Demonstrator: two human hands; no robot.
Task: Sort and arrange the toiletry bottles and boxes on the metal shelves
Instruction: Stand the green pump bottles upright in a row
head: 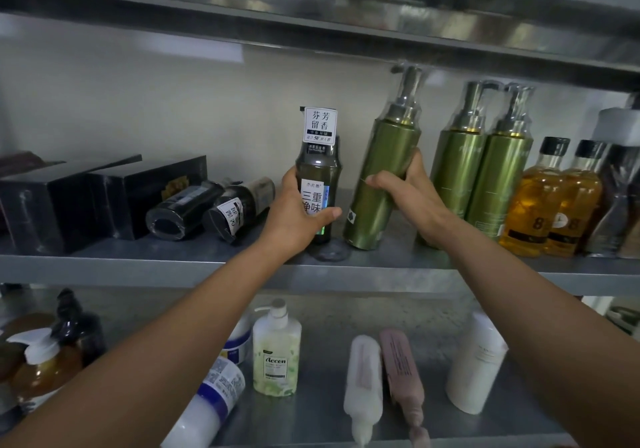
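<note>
A plain pale wall point(145, 108) fills the background.

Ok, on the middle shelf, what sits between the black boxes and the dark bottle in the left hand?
Head view: two dark bottles lie on their sides there, side by side on the shelf.

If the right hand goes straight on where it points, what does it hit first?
Probably the dark bottle in the left hand, just beyond the green bottle the right hand grips; depth unclear.
</note>
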